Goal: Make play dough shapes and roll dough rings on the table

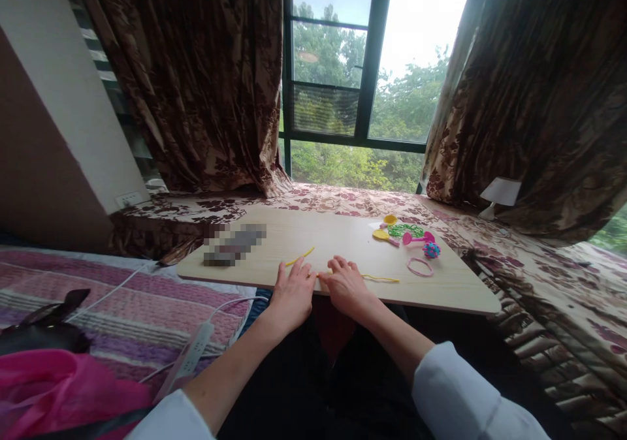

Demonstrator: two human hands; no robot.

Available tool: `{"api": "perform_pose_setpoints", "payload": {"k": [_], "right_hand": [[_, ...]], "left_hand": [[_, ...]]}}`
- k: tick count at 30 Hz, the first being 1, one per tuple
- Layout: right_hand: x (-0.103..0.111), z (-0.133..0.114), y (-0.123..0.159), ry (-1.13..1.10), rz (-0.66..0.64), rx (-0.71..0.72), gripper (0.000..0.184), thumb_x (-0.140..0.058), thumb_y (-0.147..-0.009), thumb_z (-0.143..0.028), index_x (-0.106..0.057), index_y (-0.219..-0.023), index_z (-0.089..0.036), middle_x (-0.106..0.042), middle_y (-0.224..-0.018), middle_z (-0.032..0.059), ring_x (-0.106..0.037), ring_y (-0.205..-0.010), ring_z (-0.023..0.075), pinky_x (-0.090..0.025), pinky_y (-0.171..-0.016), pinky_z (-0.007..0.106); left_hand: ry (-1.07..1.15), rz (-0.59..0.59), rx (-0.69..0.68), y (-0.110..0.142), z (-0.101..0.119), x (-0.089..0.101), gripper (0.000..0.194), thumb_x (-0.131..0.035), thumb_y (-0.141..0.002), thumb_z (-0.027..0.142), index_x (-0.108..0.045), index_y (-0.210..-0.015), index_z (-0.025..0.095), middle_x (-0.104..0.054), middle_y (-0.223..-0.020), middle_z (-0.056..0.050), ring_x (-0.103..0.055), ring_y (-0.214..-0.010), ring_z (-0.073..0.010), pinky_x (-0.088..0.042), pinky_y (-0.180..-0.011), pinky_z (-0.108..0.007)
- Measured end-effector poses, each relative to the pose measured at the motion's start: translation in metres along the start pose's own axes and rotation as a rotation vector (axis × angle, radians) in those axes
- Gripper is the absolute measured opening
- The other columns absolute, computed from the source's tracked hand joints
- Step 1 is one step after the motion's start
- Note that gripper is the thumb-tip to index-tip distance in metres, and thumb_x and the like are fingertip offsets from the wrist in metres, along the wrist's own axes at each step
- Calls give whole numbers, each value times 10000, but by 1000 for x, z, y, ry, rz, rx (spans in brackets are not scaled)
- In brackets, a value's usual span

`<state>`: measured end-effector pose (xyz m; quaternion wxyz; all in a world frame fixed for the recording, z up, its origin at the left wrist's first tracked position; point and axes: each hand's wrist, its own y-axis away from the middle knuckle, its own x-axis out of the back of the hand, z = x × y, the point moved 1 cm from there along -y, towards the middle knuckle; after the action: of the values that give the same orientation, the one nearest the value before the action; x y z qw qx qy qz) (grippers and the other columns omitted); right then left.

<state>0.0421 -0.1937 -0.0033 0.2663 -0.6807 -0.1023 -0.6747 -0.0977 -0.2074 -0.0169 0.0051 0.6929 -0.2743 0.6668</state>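
A thin yellow string (pixel 381 278) runs across the near edge of the light wooden table. One end (pixel 306 253) sticks out past the fingertips of my left hand (pixel 294 291), and the other trails to the right from my right hand (pixel 347 284). Both hands rest close together at the table edge, fingers bent down onto the string. A small bit of yellow shows between them. The fingers cover the string's middle part, so its shape there is hidden.
On the table's right lie yellow spoon-like toys (pixel 381 235), green beads (pixel 405 230), a pink dumbbell-shaped toy (pixel 418 238), a blue-and-pink spiky ball (pixel 432 250) and a pink ring (pixel 420 267). A blurred dark object (pixel 235 244) lies left. A power strip (pixel 193 352) sits beside my left arm.
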Motion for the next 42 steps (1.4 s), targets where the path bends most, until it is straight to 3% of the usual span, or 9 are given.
{"api": "perform_pose_setpoints", "payload": {"k": [9, 15, 22, 28, 32, 38, 42], "right_hand": [[-1, -2, 9, 0, 12, 13, 325, -378, -831, -185, -539, -1108, -239, -472, -1138, 105, -267, -1186, 249, -274, -887, 410], [3, 1, -3, 7, -5, -32, 289, -368, -843, -195, -601, -1010, -230, -488, -1095, 109, -298, -1162, 252, -290, -867, 411], [1, -2, 10, 7, 28, 19, 313, -388, -835, -189, -561, -1091, -238, -472, -1140, 104, -267, -1192, 251, -268, -899, 415], [5, -2, -1, -2, -49, -46, 289, -383, -846, -201, -588, -1044, -249, -467, -1146, 104, -275, -1180, 248, -275, -889, 414], [2, 0, 10, -21, -20, -8, 335, -380, -837, -179, -536, -1124, -254, -459, -1157, 102, -249, -1198, 245, -266, -896, 411], [4, 2, 6, -35, -17, -28, 321, -370, -834, -174, -560, -1081, -249, -460, -1150, 99, -284, -1170, 242, -280, -878, 398], [6, 2, 12, -42, -3, 34, 338, -380, -820, -150, -555, -1092, -251, -454, -1162, 90, -237, -1206, 235, -251, -910, 395]], "left_hand": [[-7, 7, -25, 6, 1, 3, 434, -376, -744, 110, -512, -1142, 218, -495, -1230, -86, -241, -1275, -233, -109, -1037, -495], [-14, -15, 14, -6, 3, 3, 412, -395, -733, 117, -544, -1103, 222, -496, -1233, -84, -244, -1270, -246, -122, -1026, -513], [-29, 27, -30, 7, 4, 2, 406, -373, -762, 128, -521, -1130, 219, -490, -1242, -80, -227, -1281, -235, -98, -1044, -490], [-20, -21, 16, -2, 8, 5, 401, -381, -750, 123, -536, -1109, 208, -511, -1217, -89, -243, -1273, -246, -116, -1033, -511], [-12, 12, -5, 8, 6, 4, 425, -376, -758, 119, -508, -1148, 220, -491, -1241, -78, -223, -1285, -233, -87, -1048, -489], [37, 35, 32, 8, 3, 3, 404, -348, -784, 136, -510, -1139, 240, -525, -1179, -71, -271, -1259, -237, -132, -1036, -488], [56, 59, 10, 15, 2, 6, 398, -361, -778, 134, -512, -1130, 243, -520, -1176, -65, -276, -1258, -231, -108, -1052, -469]]}}
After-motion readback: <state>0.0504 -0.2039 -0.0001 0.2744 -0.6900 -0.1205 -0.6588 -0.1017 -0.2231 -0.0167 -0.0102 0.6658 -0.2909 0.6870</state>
